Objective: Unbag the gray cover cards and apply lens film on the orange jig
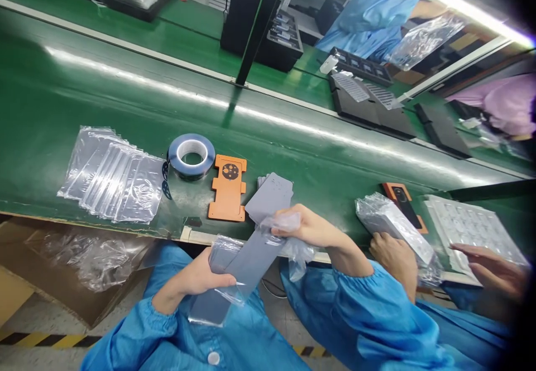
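Observation:
My left hand point(204, 275) is closed on the lower end of a flat grey panel point(251, 259) in a clear plastic bag point(218, 295), held over my lap. My right hand point(305, 226) pinches the bag's upper end point(281, 224) and the panel together. More grey panels point(272, 195) lie just behind, on the edge of the green belt. An orange jig plate point(228, 188) and a roll of blue tape point(191, 156) sit to the left of them.
A fanned stack of clear bags point(113, 175) lies at the left on the green conveyor point(293, 147). A cardboard box with plastic point(75, 259) stands below. A neighbour's hands point(396, 256) hold a wrapped stack beside a white tray point(473, 226). Black trays point(368, 103) sit across the belt.

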`<action>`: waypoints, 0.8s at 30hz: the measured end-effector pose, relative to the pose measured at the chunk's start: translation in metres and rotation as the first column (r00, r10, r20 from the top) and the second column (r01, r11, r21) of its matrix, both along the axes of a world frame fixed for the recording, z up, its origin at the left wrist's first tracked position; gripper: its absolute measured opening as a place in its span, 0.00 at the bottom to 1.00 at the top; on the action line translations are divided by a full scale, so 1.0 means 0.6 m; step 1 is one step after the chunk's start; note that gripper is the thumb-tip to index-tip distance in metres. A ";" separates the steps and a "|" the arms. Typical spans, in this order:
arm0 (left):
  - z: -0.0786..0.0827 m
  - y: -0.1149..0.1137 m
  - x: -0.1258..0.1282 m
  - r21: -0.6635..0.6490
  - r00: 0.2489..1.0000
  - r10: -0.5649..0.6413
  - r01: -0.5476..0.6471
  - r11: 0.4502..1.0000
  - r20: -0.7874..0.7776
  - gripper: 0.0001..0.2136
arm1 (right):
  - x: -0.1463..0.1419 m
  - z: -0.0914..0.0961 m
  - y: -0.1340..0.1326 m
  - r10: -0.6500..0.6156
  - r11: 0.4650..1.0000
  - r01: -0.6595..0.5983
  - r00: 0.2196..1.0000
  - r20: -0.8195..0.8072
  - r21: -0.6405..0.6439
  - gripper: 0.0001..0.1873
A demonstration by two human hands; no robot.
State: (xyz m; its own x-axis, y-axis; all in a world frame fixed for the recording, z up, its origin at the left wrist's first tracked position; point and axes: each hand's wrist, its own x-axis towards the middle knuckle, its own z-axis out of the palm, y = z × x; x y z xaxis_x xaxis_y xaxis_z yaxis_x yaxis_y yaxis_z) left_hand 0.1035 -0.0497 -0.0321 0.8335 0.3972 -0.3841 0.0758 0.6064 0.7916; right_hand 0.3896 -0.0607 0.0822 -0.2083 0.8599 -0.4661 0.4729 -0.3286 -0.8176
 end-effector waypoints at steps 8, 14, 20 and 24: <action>-0.018 -0.009 -0.024 -0.171 0.997 0.072 -0.069 0.983 0.013 0.25 | 0.149 0.002 0.077 -0.229 0.973 0.229 0.937 0.263 0.033 0.22; -0.019 -0.008 -0.028 -0.232 0.995 0.098 -0.088 0.969 0.030 0.22 | 0.165 -0.037 0.122 -0.143 0.986 0.158 0.633 0.761 0.054 0.25; -0.015 -0.005 -0.022 -0.244 0.993 0.095 -0.076 0.967 0.069 0.23 | 0.164 -0.008 0.084 -0.240 0.970 0.150 0.457 0.856 0.192 0.15; -0.009 -0.004 -0.018 -0.242 0.993 0.085 -0.063 0.968 0.079 0.22 | 0.107 0.031 0.020 -0.354 0.901 0.077 0.698 0.622 0.427 0.16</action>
State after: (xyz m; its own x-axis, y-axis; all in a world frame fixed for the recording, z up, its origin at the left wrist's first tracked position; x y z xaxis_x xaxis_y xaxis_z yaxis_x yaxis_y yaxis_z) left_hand 0.0927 -0.0523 -0.0375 0.8401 0.3646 -0.4017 -0.0401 0.7801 0.6243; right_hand 0.4541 -0.0484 0.1008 0.2520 0.9653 -0.0683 0.8868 -0.2587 -0.3829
